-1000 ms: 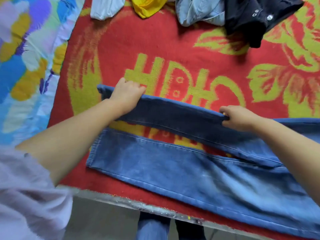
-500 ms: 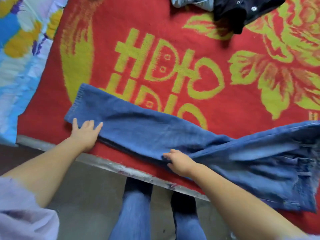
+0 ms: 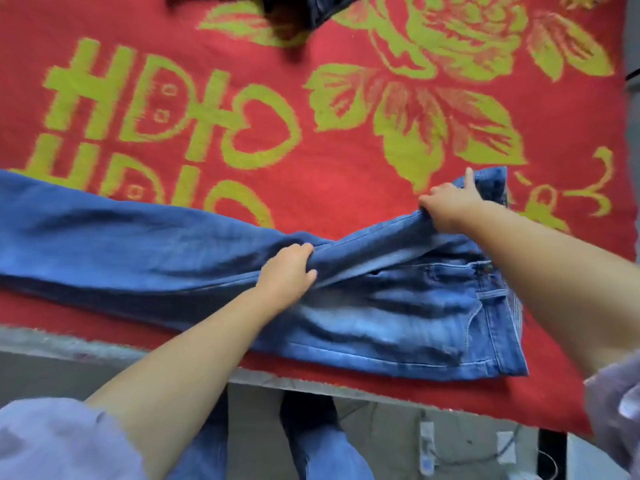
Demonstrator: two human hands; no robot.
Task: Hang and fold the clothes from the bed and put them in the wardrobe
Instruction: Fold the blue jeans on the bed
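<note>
A: Where do the jeans (image 3: 398, 306) lie?

B: Across the near edge of the bed, on the red blanket (image 3: 329, 188) with its yellow-green letters and flowers; the legs run off to the left, laid one over the other, and the waistband sits at the right, with the button and a pocket seam showing.

A: And the left hand (image 3: 287, 271)?

B: It sits about midway along the jeans, near the crotch; its fingers are curled into a bunched ridge of denim, gripping it; the legs stretch away to its left and the seat spreads out to its right and nearer side.

A: The right hand (image 3: 450, 206)?

B: At the far corner of the waistband, on the right; it clutches the far edge of the cloth there, with one finger standing straight up; a taut fold of denim runs between the two hands.

A: Anything else on the bed?

B: A dark garment (image 3: 304, 8) at the far edge, well apart from the jeans; only part of it shows.
</note>
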